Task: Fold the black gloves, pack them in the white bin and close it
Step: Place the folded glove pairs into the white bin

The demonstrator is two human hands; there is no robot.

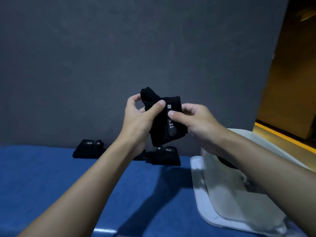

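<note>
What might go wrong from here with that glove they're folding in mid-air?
The glove is pinched in the air by the left hand and right hand alone, so the fold may spring open or the glove may drop. The right forearm crosses over the bin, so a careless move might knock it.

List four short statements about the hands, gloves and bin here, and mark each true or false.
1. The left hand and right hand both hold a black fabric glove in the air. True.
2. The white plastic bin is closed. False: it is open.
3. Two more black gloves lie on the blue surface by the grey wall. True.
4. Those two lie right of the bin. False: they lie left of it.
</note>
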